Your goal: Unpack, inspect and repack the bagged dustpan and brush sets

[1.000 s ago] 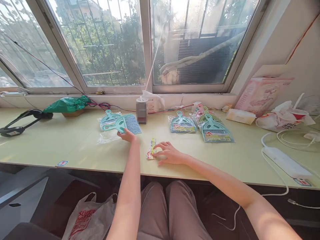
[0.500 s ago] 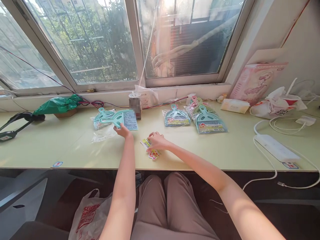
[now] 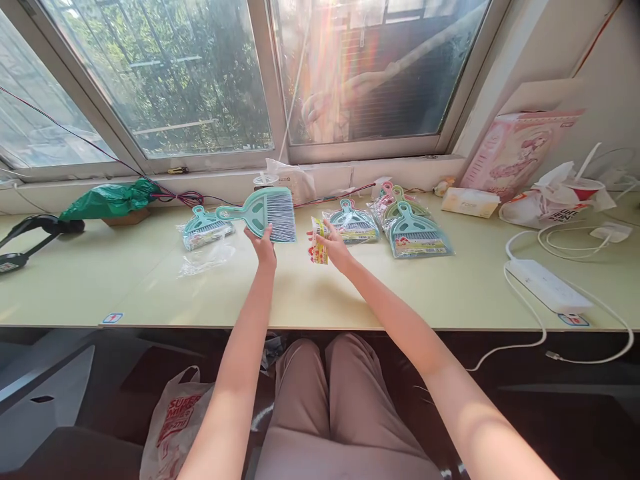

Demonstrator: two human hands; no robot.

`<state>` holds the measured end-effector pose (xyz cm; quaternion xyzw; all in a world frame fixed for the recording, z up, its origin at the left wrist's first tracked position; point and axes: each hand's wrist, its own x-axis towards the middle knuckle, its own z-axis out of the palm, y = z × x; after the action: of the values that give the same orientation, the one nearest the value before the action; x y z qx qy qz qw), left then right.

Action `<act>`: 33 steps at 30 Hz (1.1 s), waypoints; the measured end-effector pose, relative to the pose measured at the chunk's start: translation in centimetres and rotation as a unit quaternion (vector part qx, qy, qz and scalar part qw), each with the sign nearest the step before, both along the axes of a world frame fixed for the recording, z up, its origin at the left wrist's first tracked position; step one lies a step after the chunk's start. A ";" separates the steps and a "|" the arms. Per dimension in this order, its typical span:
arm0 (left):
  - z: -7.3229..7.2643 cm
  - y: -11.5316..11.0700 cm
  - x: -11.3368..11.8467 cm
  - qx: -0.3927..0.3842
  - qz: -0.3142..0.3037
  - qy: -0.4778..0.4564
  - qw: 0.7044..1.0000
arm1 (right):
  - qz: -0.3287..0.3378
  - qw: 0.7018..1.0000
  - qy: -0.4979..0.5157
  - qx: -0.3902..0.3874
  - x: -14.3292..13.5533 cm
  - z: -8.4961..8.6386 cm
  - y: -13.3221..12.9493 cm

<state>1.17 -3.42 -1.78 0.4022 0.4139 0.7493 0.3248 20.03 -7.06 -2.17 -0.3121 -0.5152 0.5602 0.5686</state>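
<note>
My left hand (image 3: 261,245) is closed on a mint-green dustpan and brush set (image 3: 257,212), lifted above the table with its grey bristles to the right. In my right hand (image 3: 334,245) is a yellow and red printed label card (image 3: 319,241), raised off the table and partly hidden by the fingers. To the left lie another bagged green dustpan set (image 3: 204,227) and a crumpled clear plastic bag (image 3: 209,259). Behind my right hand is one more bagged set (image 3: 353,223). Further right, a bagged green set (image 3: 417,237) overlaps a pink and an olive one.
The pale table (image 3: 165,300) runs below the window. A lidded cup (image 3: 265,180) stands partly hidden behind the held dustpan. At left are headphones (image 3: 43,233) and a green bag (image 3: 113,200). A power strip (image 3: 547,285) with white cables and a tissue pack (image 3: 470,201) are at right.
My right hand has picked the label card up from the table and raised it. My left hand has lifted the dustpan set and moved it slightly right, in front of the cup.
</note>
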 end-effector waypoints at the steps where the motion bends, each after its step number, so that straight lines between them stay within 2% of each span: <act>1: -0.2 -0.4 1.1 -0.008 -0.062 -0.025 0.998 | -0.017 0.999 0.033 0.009 0.2 0.4 0.0; 4: -1.0 -1.4 4.1 -0.041 -0.194 -0.096 0.975 | -0.054 0.996 0.070 0.031 0.5 0.7 0.1; 7: -1.9 -1.6 5.6 -0.064 -0.246 -0.126 0.959 | -0.152 0.987 0.043 0.042 0.5 0.1 0.4; 10: -2.4 -1.3 5.8 -0.069 -0.251 -0.126 0.957 | -0.263 0.962 -0.008 0.068 0.8 -0.4 0.9; 15: -2.4 -1.0 5.4 -0.089 -0.239 -0.116 0.960 | -0.346 0.932 -0.089 0.058 1.6 -0.3 1.6; 17: -2.3 -1.2 5.4 -0.095 -0.249 -0.105 0.958 | -0.351 0.930 -0.097 0.042 1.7 -0.3 1.9; 20: -2.2 -1.6 5.7 -0.090 -0.272 -0.081 0.955 | -0.305 0.950 -0.071 0.014 1.8 -0.7 2.2; 22: -2.2 -1.9 5.9 -0.084 -0.289 -0.062 0.952 | -0.298 0.953 -0.055 -0.005 1.8 -1.1 2.3; 24: -2.3 -2.0 6.2 -0.081 -0.300 -0.046 0.949 | -0.330 0.941 -0.070 -0.027 1.8 -1.3 2.2; 28: -2.9 -1.8 6.6 -0.084 -0.296 -0.022 0.951 | -0.416 0.893 -0.157 -0.071 1.3 -1.4 1.5; 33: -3.3 -1.5 6.6 -0.082 -0.289 -0.008 0.954 | -0.425 0.879 -0.207 -0.069 0.8 -1.4 1.0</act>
<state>7.73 -4.91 -5.12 0.4707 0.3371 0.5902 0.5626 20.81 -6.10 -3.54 -0.6479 -0.3992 0.2218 0.6096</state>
